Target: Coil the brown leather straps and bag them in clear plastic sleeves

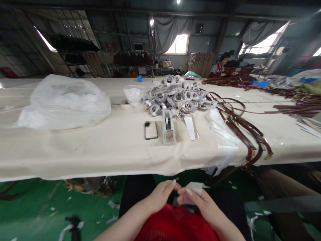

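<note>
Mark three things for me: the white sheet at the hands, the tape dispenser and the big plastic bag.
White sheet [196, 188]: head view, on its upper part.
Tape dispenser [169, 128]: head view, mid-body.
Plastic bag [67, 104]: head view, middle of its side.

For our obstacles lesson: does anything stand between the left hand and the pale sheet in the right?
Yes: fingers of the right hand lie between left hand and pale sheet; nothing else visible does.
</note>
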`<state>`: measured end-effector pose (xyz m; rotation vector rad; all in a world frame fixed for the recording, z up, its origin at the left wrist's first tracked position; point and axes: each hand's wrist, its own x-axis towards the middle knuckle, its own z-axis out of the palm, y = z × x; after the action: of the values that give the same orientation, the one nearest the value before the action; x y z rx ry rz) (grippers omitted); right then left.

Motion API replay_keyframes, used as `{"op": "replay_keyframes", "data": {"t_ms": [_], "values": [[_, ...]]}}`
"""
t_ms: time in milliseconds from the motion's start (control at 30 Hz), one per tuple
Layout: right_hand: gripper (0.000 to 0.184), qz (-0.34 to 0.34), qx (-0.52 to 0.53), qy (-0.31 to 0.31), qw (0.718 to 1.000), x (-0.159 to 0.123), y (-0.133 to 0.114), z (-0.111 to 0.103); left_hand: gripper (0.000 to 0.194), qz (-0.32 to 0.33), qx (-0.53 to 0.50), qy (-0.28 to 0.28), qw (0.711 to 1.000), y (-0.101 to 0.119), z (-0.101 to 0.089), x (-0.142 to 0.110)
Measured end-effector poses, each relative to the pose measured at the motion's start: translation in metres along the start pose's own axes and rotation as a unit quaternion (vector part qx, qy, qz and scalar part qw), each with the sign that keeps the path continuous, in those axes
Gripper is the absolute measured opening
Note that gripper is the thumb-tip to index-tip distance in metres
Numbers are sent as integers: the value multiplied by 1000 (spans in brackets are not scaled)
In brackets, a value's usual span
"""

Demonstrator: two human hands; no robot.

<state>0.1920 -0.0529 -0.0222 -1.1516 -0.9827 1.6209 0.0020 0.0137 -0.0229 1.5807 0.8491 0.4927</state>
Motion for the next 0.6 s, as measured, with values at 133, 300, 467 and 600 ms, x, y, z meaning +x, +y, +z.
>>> {"op": "replay_keyframes", "data": {"t_ms": [133, 300, 467, 600], "values": [[44, 3, -151, -130, 980, -13, -2, 21, 58, -111, -189, -87, 972, 14, 8, 0], [40, 24, -225, -150, 962, -15, 3, 30, 49, -59, -186, 91, 977, 13, 12, 2], [38, -7, -269, -139, 953, -12, 14, 27, 39, 57, -73, 180, 979, 14, -3, 2], [31, -33, -302, -117, 946, -9, 23, 25, 29, 70, -78, 212, 972, 22, -13, -1]]}}
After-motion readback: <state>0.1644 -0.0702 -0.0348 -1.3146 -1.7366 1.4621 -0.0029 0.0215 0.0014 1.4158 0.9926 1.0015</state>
